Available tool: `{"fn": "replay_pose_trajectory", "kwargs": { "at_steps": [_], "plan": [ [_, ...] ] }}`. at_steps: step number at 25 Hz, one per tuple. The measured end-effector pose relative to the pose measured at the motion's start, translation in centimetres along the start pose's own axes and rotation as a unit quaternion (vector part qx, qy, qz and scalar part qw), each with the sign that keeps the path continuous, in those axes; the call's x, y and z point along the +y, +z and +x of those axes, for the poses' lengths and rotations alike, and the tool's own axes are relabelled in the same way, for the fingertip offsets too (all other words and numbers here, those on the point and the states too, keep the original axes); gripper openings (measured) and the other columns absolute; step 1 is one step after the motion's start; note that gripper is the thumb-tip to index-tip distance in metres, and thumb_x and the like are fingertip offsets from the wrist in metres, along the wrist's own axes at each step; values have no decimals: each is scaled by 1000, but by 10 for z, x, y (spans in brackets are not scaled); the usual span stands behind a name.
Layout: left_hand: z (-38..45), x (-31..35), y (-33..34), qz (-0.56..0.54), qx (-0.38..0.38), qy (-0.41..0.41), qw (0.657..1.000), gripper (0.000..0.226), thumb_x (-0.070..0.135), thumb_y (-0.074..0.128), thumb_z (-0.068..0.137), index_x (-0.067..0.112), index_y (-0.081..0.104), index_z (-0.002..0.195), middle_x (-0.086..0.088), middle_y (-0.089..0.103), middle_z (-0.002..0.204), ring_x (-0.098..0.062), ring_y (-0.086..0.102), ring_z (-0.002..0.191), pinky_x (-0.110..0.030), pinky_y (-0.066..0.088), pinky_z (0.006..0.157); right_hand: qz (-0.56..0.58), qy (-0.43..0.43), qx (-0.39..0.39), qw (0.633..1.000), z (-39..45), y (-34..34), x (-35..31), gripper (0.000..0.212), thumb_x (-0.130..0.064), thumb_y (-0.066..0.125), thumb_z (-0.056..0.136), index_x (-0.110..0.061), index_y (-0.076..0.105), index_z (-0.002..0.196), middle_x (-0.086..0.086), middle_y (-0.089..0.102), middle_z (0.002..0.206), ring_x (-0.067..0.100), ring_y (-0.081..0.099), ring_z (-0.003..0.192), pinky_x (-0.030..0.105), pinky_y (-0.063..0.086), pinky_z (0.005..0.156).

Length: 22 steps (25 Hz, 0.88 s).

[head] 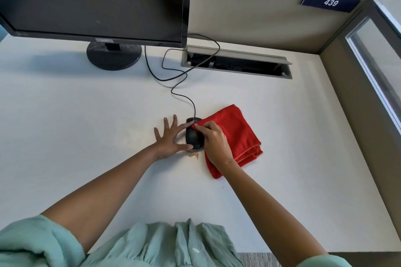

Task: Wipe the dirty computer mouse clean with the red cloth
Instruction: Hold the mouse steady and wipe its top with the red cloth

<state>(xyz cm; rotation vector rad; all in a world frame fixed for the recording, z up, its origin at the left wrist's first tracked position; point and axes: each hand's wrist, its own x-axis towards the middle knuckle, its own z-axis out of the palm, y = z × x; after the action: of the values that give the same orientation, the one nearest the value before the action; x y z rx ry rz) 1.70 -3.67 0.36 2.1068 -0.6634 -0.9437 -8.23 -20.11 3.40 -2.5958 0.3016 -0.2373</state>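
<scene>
A: Pinching a corner of the red cloth [233,136], the right hand [213,143] has its fingertips closed on the fabric and presses that corner onto the front of the mouse [194,134]. Mouse sits mid-desk, on the white desk [86,125] surface.

B: Left hand [170,138]?

A: Fingers spread wide, flat on the desk just left of the mouse. Index finger and thumb touch the mouse's left side, bracing it. Not gripping anything.

B: Cloth position?

A: Folded, lying right of the mouse; its near left corner overlaps the mouse top. The rest rests on the desk under the right wrist.

B: Room to move?

A: Bare desk left of the mouse and toward the person. Right of the mouse, past the cloth, more bare desk before the partition wall [249,11]. Behind the mouse, the cord [184,95] loops back into a cable slot [236,63] set in the desk. Monitor [93,0] stands behind and left of the mouse, well apart, on a round base.

B: Dirt?

A: Small patch of tan crumbs [193,155] on the desk just near-side of the mouse, touching its rear edge or nearly so; cannot tell which.

B: Counts?

A: One mouse, one cloth, one monitor, one cord, one cable slot, two hands. One number plate [331,1] reading 439 on the partition, far right of the mouse.
</scene>
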Motion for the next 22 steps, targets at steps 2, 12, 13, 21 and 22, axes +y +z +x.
{"fn": "replay_pose_trajectory", "kwargs": {
  "at_steps": [2,12,13,21,22],
  "plan": [
    [1,-1,0,-8,1,1,1000,80,50,74,85,68,23,145,8,-20,167,-17,-40,144,-54,-29,111,7,3,-2,1000,-16,6,0,43,4,56,91,-19,64,127,1,57,106,19,51,96,28,47,79],
    [3,-2,0,27,-15,-22,999,109,61,87,60,74,15,141,17,-22,165,-11,-43,141,-50,-30,110,-2,-14,9,1000,-2,-10,-1,39,1,57,91,-18,66,123,4,59,108,22,55,97,35,52,79],
    [3,-3,0,37,-19,-24,999,112,61,86,60,72,12,143,18,-23,165,-10,-43,141,-51,-30,111,-20,-21,-8,1000,4,-7,-7,40,-1,59,90,-18,65,125,5,58,109,23,54,98,37,52,78],
    [2,2,-3,30,-24,-12,999,112,57,89,56,76,16,139,11,-21,167,-16,-43,142,-54,-29,110,-80,-129,-85,985,-42,-9,19,48,10,55,85,-16,66,123,3,59,115,22,54,101,37,55,80],
    [2,1,-2,35,-21,-13,999,112,54,89,57,75,15,139,11,-21,167,-16,-43,142,-54,-29,110,-83,-118,-76,987,-41,-12,22,47,12,55,84,-16,68,119,3,59,114,21,54,101,36,55,78]
  ]
}}
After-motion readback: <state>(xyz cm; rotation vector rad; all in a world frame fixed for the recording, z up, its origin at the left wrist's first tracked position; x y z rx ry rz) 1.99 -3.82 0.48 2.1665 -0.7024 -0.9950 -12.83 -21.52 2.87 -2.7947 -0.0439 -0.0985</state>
